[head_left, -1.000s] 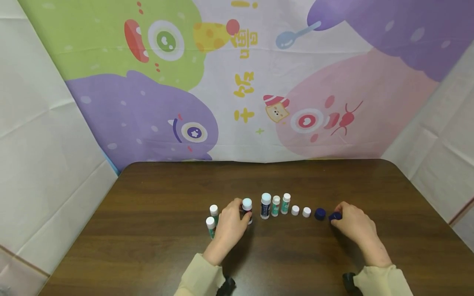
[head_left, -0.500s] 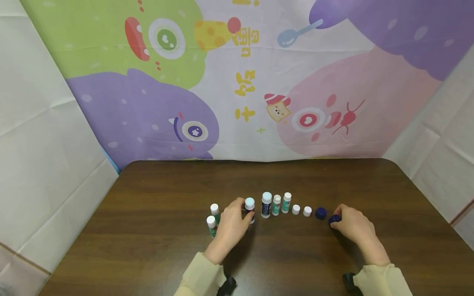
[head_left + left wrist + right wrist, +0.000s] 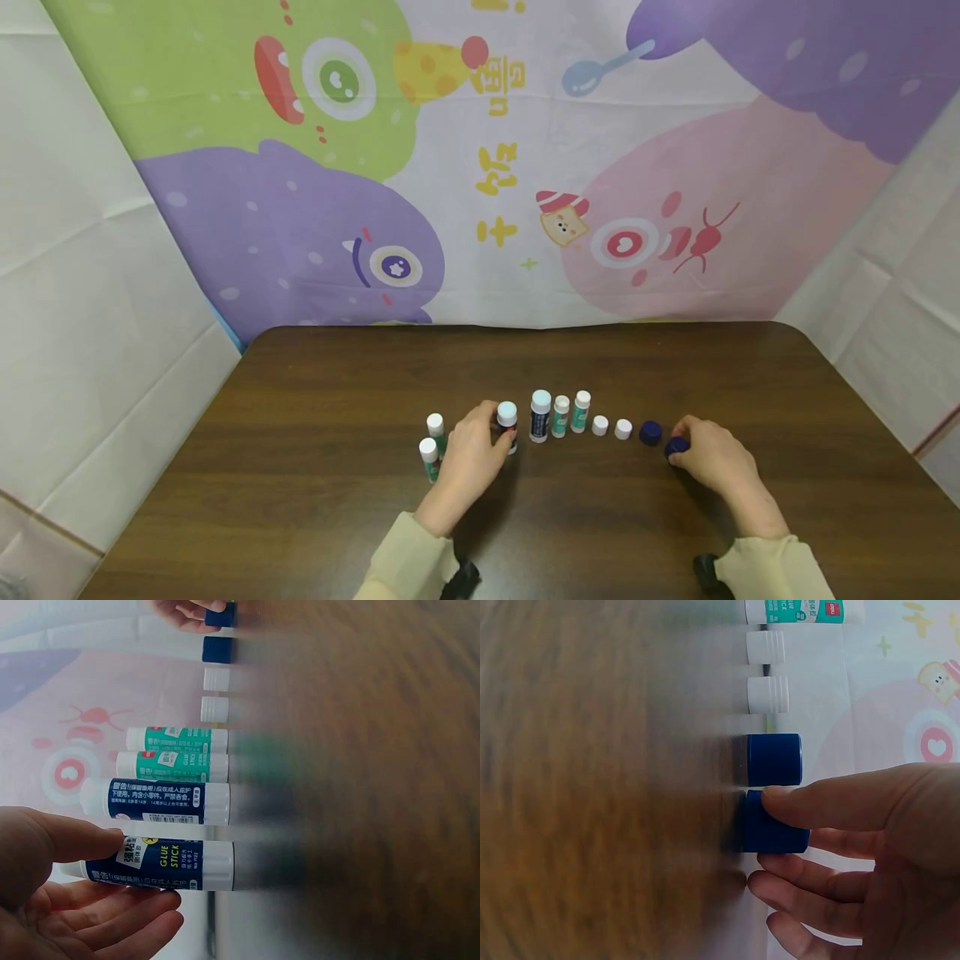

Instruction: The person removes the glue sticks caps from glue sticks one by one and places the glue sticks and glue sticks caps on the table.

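My left hand [image 3: 474, 447] grips a navy glue stick [image 3: 169, 864] between thumb and fingers, upright over the table. Beside it in the row stand another navy glue stick [image 3: 539, 418] and two green-and-white glue sticks [image 3: 560, 417]. Two white caps [image 3: 600, 426] follow to the right, then a navy cap [image 3: 775, 760]. At the row's right end my right hand [image 3: 716, 450] pinches a second navy cap [image 3: 776, 836], its thumb on the near side. In the right wrist view this cap sits right next to the first navy one.
Two more green glue sticks with white caps [image 3: 428, 450] stand left of my left hand, partly hidden by it. All of it is on a brown wooden table [image 3: 300, 517]. A cartoon-printed cloth [image 3: 495, 283] hangs behind the far edge.
The navy cap in my right hand has gone from tilted to level and come slightly nearer to me. My left hand has shifted its glue stick a little to the right.
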`<state>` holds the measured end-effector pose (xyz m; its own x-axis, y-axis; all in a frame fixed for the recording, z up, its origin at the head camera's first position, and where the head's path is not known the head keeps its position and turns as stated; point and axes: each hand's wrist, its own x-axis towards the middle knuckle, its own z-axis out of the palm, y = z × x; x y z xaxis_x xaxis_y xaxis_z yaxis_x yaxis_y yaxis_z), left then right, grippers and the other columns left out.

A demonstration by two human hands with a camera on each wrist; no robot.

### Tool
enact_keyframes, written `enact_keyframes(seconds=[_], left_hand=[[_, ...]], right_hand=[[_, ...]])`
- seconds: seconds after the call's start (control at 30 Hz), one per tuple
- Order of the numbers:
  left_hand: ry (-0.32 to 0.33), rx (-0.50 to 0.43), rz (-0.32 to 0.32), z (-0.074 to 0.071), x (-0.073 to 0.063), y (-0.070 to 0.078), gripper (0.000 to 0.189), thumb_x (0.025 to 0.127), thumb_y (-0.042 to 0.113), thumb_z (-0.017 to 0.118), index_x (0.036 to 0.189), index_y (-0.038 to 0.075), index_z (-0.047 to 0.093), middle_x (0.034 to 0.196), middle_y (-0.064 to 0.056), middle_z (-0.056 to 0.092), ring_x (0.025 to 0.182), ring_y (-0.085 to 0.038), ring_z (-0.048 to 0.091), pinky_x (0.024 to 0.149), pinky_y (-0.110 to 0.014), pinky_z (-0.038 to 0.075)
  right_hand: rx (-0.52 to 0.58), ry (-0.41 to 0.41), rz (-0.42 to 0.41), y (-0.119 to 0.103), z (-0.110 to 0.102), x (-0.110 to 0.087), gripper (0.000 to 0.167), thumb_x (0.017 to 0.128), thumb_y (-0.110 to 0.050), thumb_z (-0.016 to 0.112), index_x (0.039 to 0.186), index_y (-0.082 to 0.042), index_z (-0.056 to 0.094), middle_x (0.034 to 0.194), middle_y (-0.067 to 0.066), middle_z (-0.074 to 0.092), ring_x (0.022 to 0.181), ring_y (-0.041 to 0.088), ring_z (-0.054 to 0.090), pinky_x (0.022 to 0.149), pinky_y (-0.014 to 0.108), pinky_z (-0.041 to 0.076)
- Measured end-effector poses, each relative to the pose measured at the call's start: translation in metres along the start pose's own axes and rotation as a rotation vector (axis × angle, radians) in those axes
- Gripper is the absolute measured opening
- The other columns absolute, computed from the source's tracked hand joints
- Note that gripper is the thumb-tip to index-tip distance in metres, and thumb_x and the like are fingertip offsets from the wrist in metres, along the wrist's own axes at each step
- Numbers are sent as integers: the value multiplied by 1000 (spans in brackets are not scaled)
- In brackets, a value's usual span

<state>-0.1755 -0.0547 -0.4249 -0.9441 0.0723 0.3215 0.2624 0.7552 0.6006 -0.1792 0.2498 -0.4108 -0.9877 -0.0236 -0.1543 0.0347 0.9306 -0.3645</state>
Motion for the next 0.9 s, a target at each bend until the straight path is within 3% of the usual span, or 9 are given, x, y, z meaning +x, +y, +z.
enact_keyframes(seconds=[0.63, 0.9], left_hand=[[2, 7, 14, 0, 0, 2, 23, 79, 16, 69, 98, 7, 60, 90, -6, 64, 79, -18, 62, 66, -31, 51], [-2, 6, -3, -1, -1, 3, 28, 78, 17, 70, 101, 6, 59, 91, -6, 63, 79, -18, 61, 66, -31, 50]], right_hand=[[-15, 18, -27, 0, 0, 1, 31, 74, -13, 70, 101, -5, 59, 102, 27, 58, 88, 40, 57, 61, 48, 45], [-18, 7, -17, -1, 1, -1, 39, 74, -16, 70, 109, -3, 57, 109, 29, 55, 97, 46, 53, 66, 54, 44]])
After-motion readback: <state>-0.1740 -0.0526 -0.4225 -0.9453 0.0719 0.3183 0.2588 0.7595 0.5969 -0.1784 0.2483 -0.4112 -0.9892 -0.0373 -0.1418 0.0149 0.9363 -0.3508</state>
